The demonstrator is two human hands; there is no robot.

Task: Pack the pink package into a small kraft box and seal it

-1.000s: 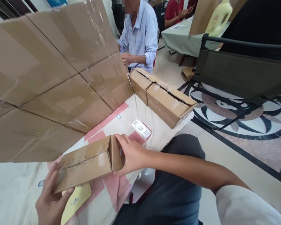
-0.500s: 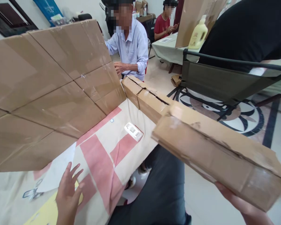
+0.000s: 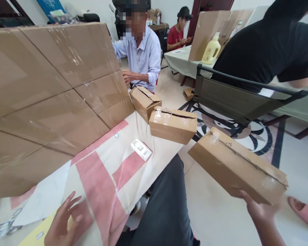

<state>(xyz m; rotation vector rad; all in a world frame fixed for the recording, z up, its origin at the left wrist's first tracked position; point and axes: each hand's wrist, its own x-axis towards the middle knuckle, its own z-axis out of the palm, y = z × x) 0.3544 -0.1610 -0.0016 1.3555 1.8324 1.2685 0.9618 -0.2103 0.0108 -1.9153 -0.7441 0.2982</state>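
A long taped cardboard box (image 3: 233, 167) is held at its right end by my right hand (image 3: 259, 208), off the table's edge and above the floor. Its fingers are partly hidden by the box. My left hand (image 3: 63, 220) hovers over the left of the table with fingers spread and nothing in them, near a yellow sheet (image 3: 38, 235) and white paper (image 3: 45, 196). Two smaller cardboard boxes, a nearer one (image 3: 173, 126) and a farther one (image 3: 145, 102), sit at the table's right edge. A white handheld device (image 3: 141, 149) lies on the cloth.
A tall wall of stacked cardboard boxes (image 3: 48, 92) stands along the table's far left. Across the table sits a person in a light blue shirt (image 3: 146, 51). A folding chair (image 3: 228, 95) with a person in black is at right. A pink slipper (image 3: 304, 213) lies on the floor.
The box in my right hand has moved away from the other boxes and farther out over the floor. The nearer small box now sits turned, at an angle to the farther one.
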